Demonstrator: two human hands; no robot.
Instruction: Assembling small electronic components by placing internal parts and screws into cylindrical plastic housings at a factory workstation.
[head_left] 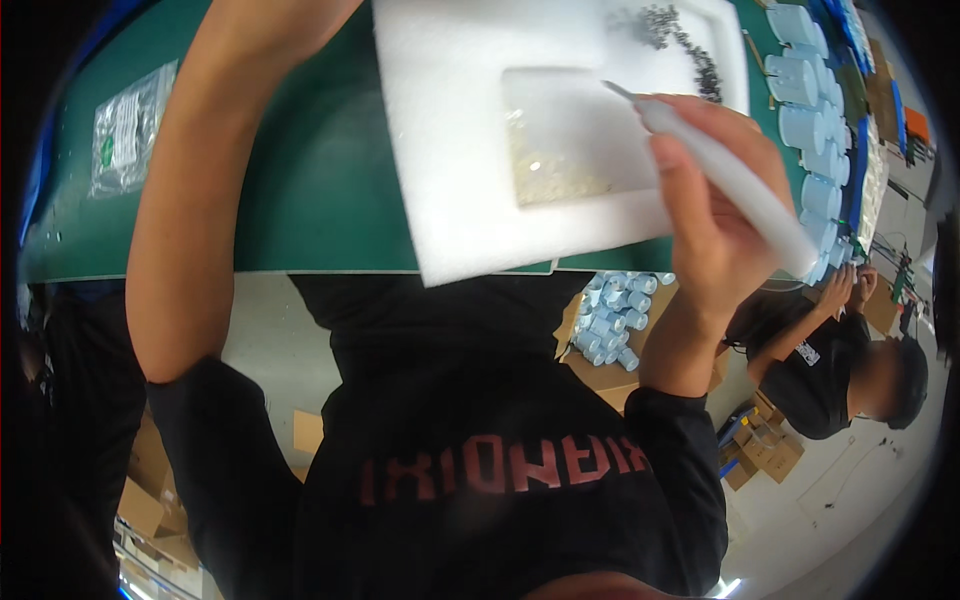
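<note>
My right hand (715,190) is closed around a white pen-shaped electric screwdriver (735,180). Its thin metal tip points up and left, over a white foam tray (455,225). The tray has a square recess where small clear, yellowish pieces (555,178) lie along the left and near sides. Small dark pieces, probably screws (705,75), are scattered in the tray's far right part. My left forearm (190,190) reaches up across the table to the top edge. Only the wrist side of my left hand (290,15) shows there; its fingers are out of sight.
A clear plastic bag (130,135) with a label lies on the green table (320,190) at the left. Light-blue cups (800,80) stand along the right, and more fill a carton (655,345) below the table edge. Another person (825,370) works at the far right.
</note>
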